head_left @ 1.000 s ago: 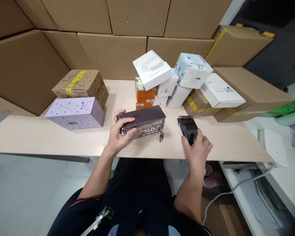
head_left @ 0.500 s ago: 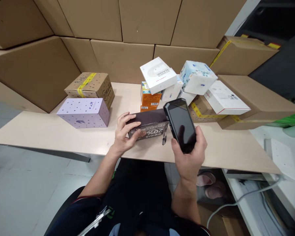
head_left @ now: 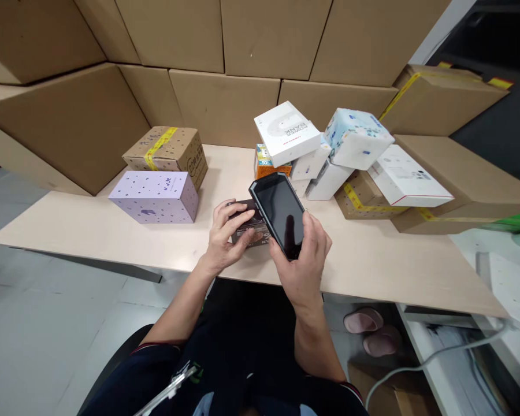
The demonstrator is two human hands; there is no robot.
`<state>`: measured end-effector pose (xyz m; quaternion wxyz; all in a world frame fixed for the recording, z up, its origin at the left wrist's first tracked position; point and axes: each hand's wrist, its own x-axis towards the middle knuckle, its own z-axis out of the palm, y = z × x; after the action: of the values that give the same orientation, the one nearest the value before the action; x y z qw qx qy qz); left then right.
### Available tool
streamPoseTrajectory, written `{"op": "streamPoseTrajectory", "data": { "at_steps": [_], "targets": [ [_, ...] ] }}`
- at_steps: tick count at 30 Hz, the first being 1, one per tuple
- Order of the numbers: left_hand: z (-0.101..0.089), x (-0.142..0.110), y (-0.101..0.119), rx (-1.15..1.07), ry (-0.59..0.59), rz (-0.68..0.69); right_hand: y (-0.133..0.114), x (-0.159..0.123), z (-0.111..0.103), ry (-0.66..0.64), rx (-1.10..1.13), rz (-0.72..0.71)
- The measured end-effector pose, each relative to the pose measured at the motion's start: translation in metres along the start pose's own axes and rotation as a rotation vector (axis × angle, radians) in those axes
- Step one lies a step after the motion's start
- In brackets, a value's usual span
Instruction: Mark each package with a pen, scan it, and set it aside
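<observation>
My right hand (head_left: pixel 303 260) is wrapped round a black smartphone (head_left: pixel 281 211) with a dark screen, tilted above the table. Partly behind the phone lies a dark brown printed box (head_left: pixel 242 206), much of it hidden. My left hand (head_left: pixel 227 237) grips the left end of this box, fingers over its top and thumb on the near side. Just beyond the phone stands an orange box (head_left: pixel 268 169), and a white power bank box (head_left: pixel 286 133) leans on top of it.
Left on the table (head_left: pixel 156 245) are a lilac box (head_left: pixel 156 196) and a taped carton (head_left: pixel 169 150). On the right sit a tissue pack (head_left: pixel 357 138), a flat white box (head_left: pixel 409 179) and brown cartons (head_left: pixel 463 179). Large cardboard boxes (head_left: pixel 225 110) wall off the back.
My right hand has moved the phone left, so it now covers the right part of the brown box. The pen seen beside the box is now hidden. My left hand keeps its grip.
</observation>
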<state>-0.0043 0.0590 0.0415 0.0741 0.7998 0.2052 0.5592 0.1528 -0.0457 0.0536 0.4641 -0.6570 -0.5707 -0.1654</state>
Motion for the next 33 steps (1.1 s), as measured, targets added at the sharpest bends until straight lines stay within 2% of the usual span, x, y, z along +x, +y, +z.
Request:
{"op": "streamPoseTrajectory", "data": {
  "at_steps": [14, 33],
  "targets": [
    [-0.008, 0.006, 0.005, 0.026, -0.078, -0.065, -0.002, 0.001, -0.004, -0.036, 0.008, 0.012],
    [-0.009, 0.007, 0.006, 0.000, -0.097, -0.054, 0.002, 0.005, -0.008, -0.063, -0.004, -0.031]
  ]
}}
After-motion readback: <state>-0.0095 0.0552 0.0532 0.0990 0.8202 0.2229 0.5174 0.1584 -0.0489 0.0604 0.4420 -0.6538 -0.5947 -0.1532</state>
